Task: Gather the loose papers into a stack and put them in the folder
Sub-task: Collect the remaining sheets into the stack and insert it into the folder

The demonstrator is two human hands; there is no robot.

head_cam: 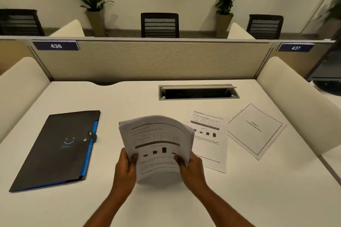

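While both hands clasp it, stack (156, 145) stands bowed, near centre of desk (129, 97): left hand (125, 169) and right hand (191, 170) on its lower sides. Two sheets (208, 134) lie loose right; folder (55, 149) shut, left. Advice: tap edges square, then collect remainder.

White desk (129, 97) with open cable tray (198, 92) (lid tipped up). Beige partition (156, 61) behind, tags 436 (56, 45) and 437 (295, 48). Beyond: 3 black chairs (159, 25), 2 potted plants (92, 3).
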